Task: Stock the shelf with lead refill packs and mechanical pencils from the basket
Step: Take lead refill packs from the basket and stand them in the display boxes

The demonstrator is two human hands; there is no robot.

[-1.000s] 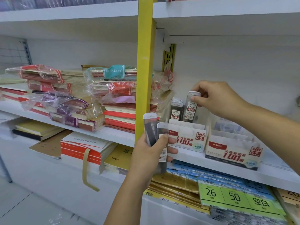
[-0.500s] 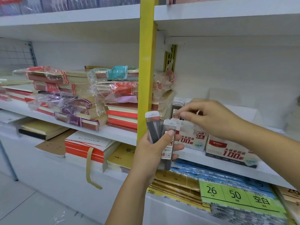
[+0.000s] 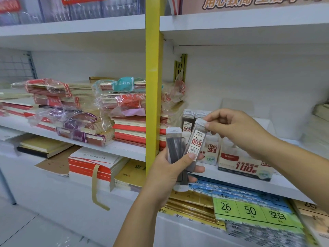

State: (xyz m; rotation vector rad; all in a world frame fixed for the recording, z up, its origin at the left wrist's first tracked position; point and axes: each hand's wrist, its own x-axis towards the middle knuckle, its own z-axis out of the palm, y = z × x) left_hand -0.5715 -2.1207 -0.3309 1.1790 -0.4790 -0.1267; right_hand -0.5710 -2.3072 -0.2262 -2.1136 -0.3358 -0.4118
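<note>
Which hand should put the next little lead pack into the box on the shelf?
Probably the right hand. It already pinches the cap of the labelled lead pack and is nearer the HB 0.5 box. The left hand is busy holding the packs.

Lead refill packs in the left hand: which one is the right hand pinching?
The clear pack with the white 0.5 HB label, pinched at its cap by the right hand. The unlabelled-side pack sits only in the left hand.
</note>
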